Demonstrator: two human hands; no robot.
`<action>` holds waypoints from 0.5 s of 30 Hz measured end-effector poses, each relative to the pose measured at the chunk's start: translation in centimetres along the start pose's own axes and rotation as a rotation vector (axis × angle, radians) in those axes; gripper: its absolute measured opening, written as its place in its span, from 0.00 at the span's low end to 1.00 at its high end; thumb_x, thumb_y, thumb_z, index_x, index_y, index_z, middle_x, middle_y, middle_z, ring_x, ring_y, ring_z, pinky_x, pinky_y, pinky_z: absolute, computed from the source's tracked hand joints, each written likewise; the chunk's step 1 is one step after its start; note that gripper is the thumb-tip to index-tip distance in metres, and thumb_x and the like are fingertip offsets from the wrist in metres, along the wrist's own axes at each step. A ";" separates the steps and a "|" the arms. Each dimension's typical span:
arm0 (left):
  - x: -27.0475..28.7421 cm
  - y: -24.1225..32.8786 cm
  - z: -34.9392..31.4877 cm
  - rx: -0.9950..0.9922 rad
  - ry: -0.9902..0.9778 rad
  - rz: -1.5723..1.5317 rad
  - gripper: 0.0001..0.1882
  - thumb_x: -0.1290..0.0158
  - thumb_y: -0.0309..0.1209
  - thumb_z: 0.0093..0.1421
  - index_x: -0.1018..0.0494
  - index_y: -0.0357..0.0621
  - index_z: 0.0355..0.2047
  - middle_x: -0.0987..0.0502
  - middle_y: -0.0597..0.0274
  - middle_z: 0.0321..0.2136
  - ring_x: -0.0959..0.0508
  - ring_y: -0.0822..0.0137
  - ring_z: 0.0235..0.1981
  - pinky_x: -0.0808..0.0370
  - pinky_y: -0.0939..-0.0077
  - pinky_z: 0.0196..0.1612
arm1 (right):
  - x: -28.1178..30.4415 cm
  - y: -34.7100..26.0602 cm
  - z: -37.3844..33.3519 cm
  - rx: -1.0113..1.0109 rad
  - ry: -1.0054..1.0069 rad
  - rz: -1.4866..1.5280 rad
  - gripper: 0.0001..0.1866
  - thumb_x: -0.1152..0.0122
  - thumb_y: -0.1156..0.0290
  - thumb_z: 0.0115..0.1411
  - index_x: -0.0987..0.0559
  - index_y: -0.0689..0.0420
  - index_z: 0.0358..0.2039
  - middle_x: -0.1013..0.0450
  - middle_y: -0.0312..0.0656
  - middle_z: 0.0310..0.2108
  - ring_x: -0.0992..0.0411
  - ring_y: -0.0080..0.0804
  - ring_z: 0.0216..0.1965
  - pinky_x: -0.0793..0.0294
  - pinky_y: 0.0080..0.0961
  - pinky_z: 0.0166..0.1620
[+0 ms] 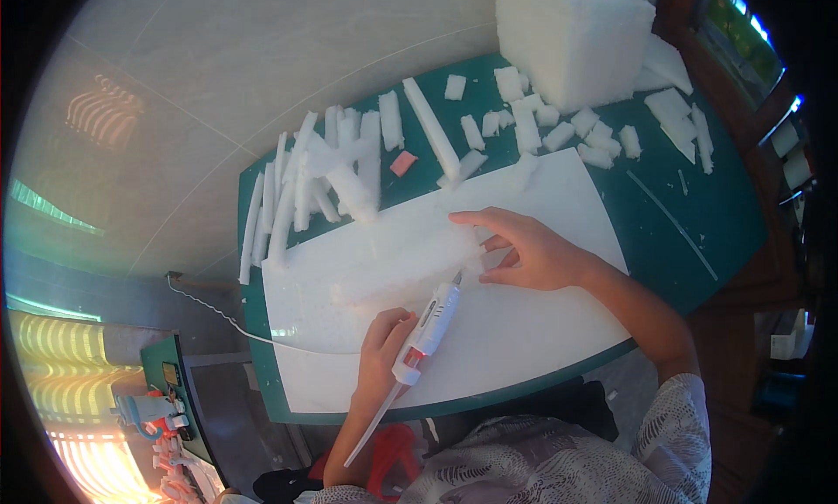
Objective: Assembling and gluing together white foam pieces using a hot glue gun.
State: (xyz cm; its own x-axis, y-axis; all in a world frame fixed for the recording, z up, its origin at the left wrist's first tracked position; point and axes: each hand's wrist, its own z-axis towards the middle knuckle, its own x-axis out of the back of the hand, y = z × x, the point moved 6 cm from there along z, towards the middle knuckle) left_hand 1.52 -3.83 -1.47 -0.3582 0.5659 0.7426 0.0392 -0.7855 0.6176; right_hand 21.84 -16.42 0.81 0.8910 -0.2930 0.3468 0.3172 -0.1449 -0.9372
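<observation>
My left hand is closed around a white glue gun, its nozzle pointing up and to the right. A long glue stick sticks out of the gun's back end, and a white cord runs off to the left. My right hand curls its fingers and thumb about the right end of a long white foam piece. This piece lies on a white board, and its edges blend into the board. The nozzle is close to the piece's right end; whether they touch I cannot tell.
A green table carries the board. Foam strips are heaped at the left back, small foam chunks at the right back, near a big white foam block. A pink block and a thin clear stick also lie there.
</observation>
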 end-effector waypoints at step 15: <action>0.1 0.3 0.3 -0.013 -0.006 -0.008 0.20 0.40 0.18 0.46 0.26 0.33 0.42 0.27 0.48 0.42 0.22 0.52 0.40 0.24 0.67 0.42 | 0.0 0.0 0.0 0.053 0.002 -0.011 0.41 0.31 0.81 0.53 0.37 0.46 0.65 0.40 0.45 0.64 0.29 0.42 0.55 0.19 0.26 0.45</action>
State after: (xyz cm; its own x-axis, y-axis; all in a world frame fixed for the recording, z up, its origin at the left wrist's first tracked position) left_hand 1.82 -3.92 -1.13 -0.3527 0.5740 0.7390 0.0239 -0.7840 0.6203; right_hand 21.85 -16.43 0.77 0.8868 -0.2933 0.3572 0.3438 -0.0980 -0.9339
